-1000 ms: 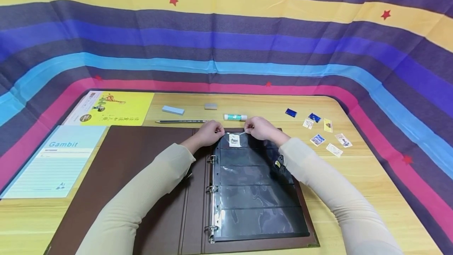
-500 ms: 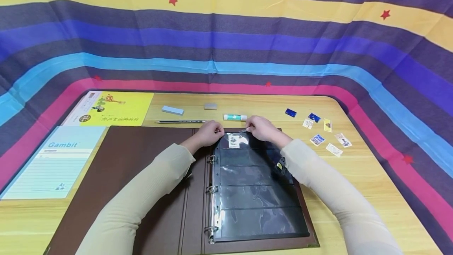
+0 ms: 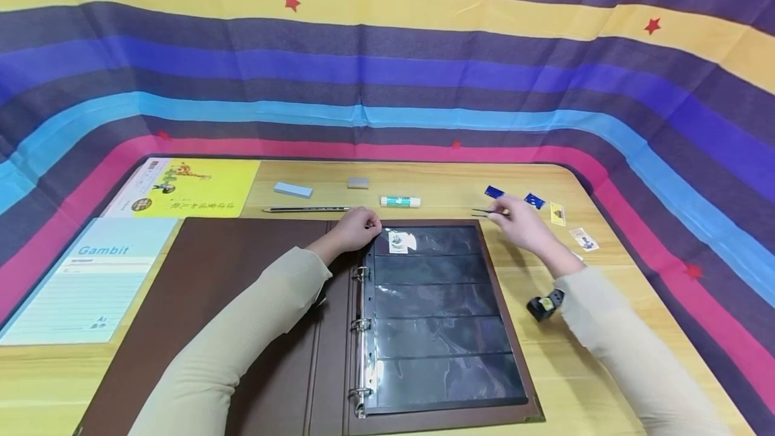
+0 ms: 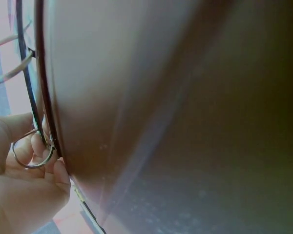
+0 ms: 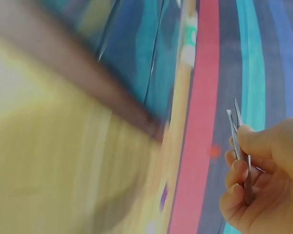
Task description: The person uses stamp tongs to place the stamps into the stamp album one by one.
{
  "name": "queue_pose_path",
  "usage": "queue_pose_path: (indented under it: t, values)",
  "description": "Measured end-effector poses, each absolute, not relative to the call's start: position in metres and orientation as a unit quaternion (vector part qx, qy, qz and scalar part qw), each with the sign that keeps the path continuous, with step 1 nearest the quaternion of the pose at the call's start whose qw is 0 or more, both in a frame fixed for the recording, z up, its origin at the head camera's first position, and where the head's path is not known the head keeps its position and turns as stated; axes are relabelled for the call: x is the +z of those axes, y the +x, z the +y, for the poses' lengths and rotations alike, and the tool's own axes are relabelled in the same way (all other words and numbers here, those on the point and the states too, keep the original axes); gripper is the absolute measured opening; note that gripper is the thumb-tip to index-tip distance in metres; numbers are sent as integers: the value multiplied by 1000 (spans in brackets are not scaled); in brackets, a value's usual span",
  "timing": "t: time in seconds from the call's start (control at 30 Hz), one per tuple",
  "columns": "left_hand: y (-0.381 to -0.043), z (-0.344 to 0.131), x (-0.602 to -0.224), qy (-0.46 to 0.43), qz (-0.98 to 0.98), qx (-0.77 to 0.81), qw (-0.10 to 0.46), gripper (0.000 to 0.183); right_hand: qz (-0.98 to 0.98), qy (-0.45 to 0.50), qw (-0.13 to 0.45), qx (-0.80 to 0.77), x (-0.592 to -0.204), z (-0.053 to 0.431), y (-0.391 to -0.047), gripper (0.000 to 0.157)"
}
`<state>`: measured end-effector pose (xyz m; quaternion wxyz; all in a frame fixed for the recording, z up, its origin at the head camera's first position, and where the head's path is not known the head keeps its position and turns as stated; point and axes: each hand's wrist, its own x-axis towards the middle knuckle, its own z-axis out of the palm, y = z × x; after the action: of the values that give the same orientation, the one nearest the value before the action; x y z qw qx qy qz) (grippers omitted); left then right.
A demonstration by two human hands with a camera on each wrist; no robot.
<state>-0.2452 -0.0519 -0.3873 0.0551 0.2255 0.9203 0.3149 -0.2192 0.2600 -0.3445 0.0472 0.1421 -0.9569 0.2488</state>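
Note:
A brown ring-binder stamp album (image 3: 266, 274) lies spread on the table, a black pocket page (image 3: 438, 301) over its right half. In the page's top strip sits a pale stamp (image 3: 397, 242). My left hand (image 3: 356, 229) pinches the page's top left corner; the left wrist view shows those fingers (image 4: 36, 146) around the edge beside a metal ring (image 4: 31, 165). Off the page's top right, my right hand (image 3: 521, 221) holds metal tweezers (image 5: 240, 146), their tips apart with nothing visible between them. Near that hand lie a blue stamp (image 3: 494, 192), another blue stamp (image 3: 535, 200) and a yellow stamp (image 3: 558, 214).
A glue stick (image 3: 399, 201), a pencil (image 3: 305, 209), a grey eraser (image 3: 357, 183) and a pale blue block (image 3: 293, 190) lie behind the album. To the left are a yellow book (image 3: 212, 187) and a Gambit pad (image 3: 91, 281). Another stamp (image 3: 584, 239) lies at the right.
My right hand has moved right with the tweezers, from the page's top edge to the loose stamps, covering some of them. My left hand keeps its grip. The stamp stays in the top strip.

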Motion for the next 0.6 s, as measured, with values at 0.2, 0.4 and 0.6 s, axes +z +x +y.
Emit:
queue_pose_path:
  t: [0.2,0.4,0.6]
  values:
    - [-247,-52,-389,229,920,314,52,15,-967,73,48,238,-350,321,-202,17]
    - [-247,-52,-389,225,921,313,52,15,-974,32,46,220,-358,363,-188,20]
    - [-246,-51,-388,227,921,313,52,16,-980,14,52,189,-369,383,-184,18]
